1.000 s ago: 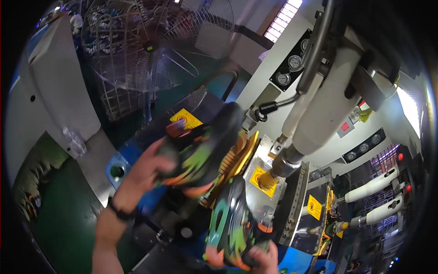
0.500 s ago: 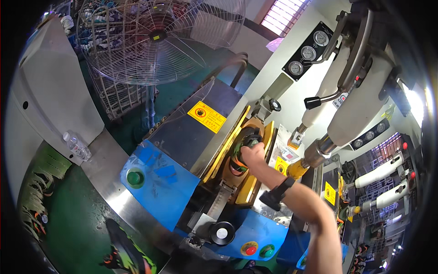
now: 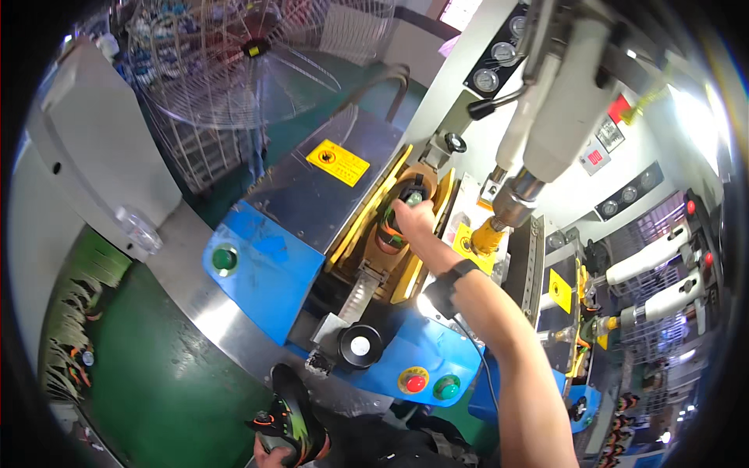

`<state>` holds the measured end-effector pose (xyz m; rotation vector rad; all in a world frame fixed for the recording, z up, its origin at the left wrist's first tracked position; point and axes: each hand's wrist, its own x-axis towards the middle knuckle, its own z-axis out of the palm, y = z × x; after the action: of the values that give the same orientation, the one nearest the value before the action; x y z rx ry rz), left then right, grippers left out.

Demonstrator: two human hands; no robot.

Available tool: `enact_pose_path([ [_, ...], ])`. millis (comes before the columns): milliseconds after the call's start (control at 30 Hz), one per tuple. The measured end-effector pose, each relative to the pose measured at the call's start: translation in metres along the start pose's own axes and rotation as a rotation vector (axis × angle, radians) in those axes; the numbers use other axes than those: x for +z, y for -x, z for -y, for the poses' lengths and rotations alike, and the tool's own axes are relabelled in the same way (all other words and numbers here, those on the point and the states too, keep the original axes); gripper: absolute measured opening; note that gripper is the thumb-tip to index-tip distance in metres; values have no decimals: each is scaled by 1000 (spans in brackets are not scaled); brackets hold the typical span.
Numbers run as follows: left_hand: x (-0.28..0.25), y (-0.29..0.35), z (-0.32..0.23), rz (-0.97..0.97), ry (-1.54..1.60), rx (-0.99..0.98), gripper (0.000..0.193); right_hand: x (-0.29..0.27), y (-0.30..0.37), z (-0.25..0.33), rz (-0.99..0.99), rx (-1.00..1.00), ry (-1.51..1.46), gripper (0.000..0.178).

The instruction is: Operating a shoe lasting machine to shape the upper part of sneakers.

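Observation:
My right hand (image 3: 416, 220) is closed on the upper part of a black shoe with green and orange markings (image 3: 390, 232). That shoe sits in the pressing machine between two yellow side pads (image 3: 425, 248); my hand covers some of it, and its fingertips are partly hidden. At the lower edge, my left hand (image 3: 271, 455) grips a second shoe (image 3: 292, 417), dark with green and orange patches, held tilted beside the machine front. Only part of that hand shows. A dark wrist device (image 3: 445, 292) is on my right wrist.
Blue machine panels carry a green button (image 3: 225, 258) and a red button (image 3: 415, 383). A black round knob (image 3: 360, 345) juts out in front. Above my right arm hangs a yellow-tipped press cylinder (image 3: 488, 238). A large fan (image 3: 257, 70) stands behind; a plastic bottle (image 3: 139, 228) lies left.
The loose shoe has moved right, with my left hand now visible on it. My right hand stays on the shoe in the machine. The whole view has shifted slightly.

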<state>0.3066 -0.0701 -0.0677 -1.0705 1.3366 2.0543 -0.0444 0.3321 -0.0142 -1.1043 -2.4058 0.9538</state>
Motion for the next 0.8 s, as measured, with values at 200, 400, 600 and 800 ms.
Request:
enact_pose_path([
  [200, -21, 36, -20, 127, 235, 285, 71, -99, 181, 11, 202, -1044, 88, 71],
  [400, 15, 65, -15, 200, 245, 356, 72, -196, 288, -155, 356, -877, 456, 84],
  [600, -14, 101, 16, 191, 180, 370, 69, -193, 330, -168, 447, -739, 178, 78],
  [800, -16, 202, 63, 316, 8, 372, 69, -200, 417, -227, 1323, 341, -913, 84],
])
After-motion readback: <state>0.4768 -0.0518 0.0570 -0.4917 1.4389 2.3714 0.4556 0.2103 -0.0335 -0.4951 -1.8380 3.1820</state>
